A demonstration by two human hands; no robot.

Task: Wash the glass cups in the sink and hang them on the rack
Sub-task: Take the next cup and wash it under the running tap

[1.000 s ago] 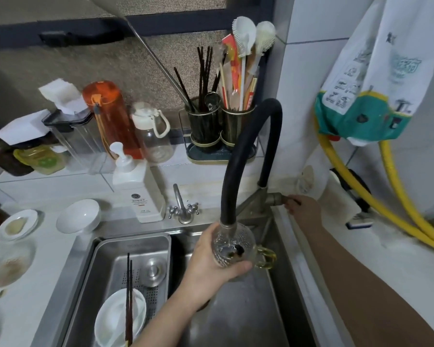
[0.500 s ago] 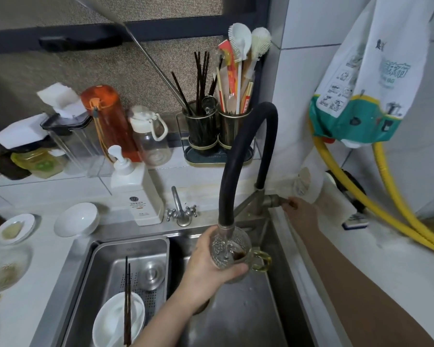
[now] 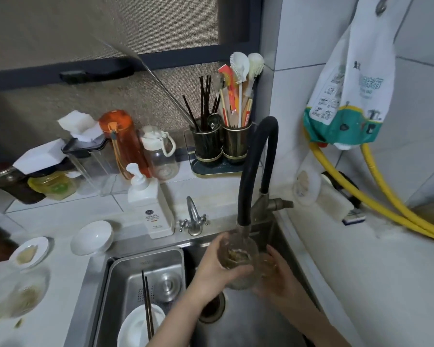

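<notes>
You're in a home kitchen. Steel sink (image 3: 140, 276) at 6 o'clock with a black hose tap (image 3: 258, 156) over it, soap pump bottle (image 3: 149, 201) at 9 o'clock, chopstick and brush caddy (image 3: 221, 144) at 12 on the tiled ledge, used bowls (image 3: 92, 237) on the bench, yellow gas hose (image 3: 376, 194) at 3.

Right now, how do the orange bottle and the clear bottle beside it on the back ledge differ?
The orange bottle is taller and tinted orange with an orange lid; the clear bottle is shorter, colourless, with a white lid. The orange bottle has a hanging strap, the clear bottle a white loop handle. Both stand upright.
</notes>
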